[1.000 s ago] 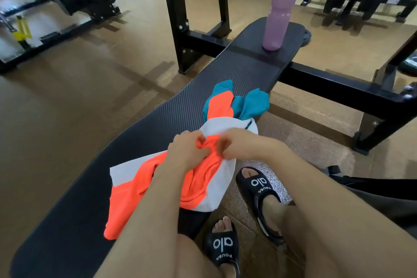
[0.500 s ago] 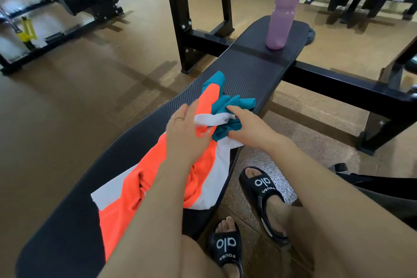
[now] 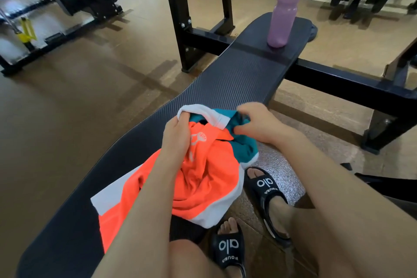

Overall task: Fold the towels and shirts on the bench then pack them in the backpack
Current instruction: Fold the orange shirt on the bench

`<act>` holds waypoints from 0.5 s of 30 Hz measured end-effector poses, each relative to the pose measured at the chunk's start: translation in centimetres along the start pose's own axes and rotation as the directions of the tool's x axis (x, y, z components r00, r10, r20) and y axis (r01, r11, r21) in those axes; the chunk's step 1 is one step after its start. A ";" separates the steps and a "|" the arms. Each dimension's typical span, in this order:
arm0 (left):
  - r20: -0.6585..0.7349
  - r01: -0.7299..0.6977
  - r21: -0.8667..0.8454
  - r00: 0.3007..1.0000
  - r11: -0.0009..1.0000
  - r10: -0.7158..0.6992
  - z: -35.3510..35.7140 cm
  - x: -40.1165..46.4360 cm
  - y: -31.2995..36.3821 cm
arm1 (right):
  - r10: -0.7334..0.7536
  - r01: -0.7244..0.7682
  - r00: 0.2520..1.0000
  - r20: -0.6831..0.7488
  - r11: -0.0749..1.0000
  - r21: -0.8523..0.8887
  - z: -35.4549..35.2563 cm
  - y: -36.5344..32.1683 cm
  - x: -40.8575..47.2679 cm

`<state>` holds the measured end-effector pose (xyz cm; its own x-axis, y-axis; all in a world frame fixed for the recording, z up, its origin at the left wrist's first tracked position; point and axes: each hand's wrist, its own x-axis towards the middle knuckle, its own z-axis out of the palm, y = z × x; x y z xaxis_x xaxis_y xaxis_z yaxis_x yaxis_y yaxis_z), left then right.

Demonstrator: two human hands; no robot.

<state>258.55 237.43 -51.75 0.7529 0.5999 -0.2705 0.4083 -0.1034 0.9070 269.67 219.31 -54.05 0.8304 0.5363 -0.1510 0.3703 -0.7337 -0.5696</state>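
Note:
An orange, white and teal shirt [image 3: 203, 178] lies crumpled on the black padded bench [image 3: 230, 83], spilling over its near right edge. My left hand [image 3: 177, 135] grips the shirt's upper part, fingers tucked under a white fold. My right hand [image 3: 257, 124] pinches the teal part at the shirt's top right. A white logo shows on the orange cloth between my hands. No backpack can be made out for certain.
A pink water bottle [image 3: 284, 7] stands upright at the bench's far end. Black rack uprights [image 3: 178, 13] rise left of the bench, and its crossbar [image 3: 352, 83] runs right. My feet in black slides [image 3: 266, 196] rest on the floor. Something dark [image 3: 388, 189] lies at right.
Both hands pulled back toward me with the shirt; the teal part has been drawn right and a white fold turned over on top. The orange cloth is bunched more under my left hand.

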 end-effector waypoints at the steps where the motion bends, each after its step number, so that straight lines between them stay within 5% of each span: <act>1: -0.010 0.018 0.022 1.000 1.000 -0.018 -0.4 0.0 -0.1 | 0.003 -0.004 1.000 0.008 0.999 0.036 -0.1 -0.4 -0.1; 4: -0.062 -0.032 0.138 0.997 0.990 0.041 -1.2 0.3 -0.7 | 0.072 -0.041 0.994 -0.081 0.942 0.332 -0.6 -1.2 0.2; 7: -0.097 -0.061 0.071 0.993 0.996 0.068 -1.8 0.3 -0.6 | 0.149 -0.019 0.979 -0.141 0.751 0.660 -1.8 -2.5 0.2; 13: -0.007 -0.104 0.075 0.994 0.992 0.105 -0.9 -0.5 0.8 | 0.223 0.041 0.974 -0.049 0.041 0.998 -4.0 -5.4 0.0; 15: -0.088 -0.070 0.065 0.993 0.995 0.076 -0.8 0.1 0.9 | 0.173 0.035 0.984 -0.034 -0.006 0.999 -3.9 -5.9 0.2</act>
<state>258.61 238.02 -50.69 0.7333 0.6579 -0.1714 0.3867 -0.1964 0.9010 269.26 222.06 -47.58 0.8955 0.3871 -0.2197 -0.3888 0.4401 -0.8094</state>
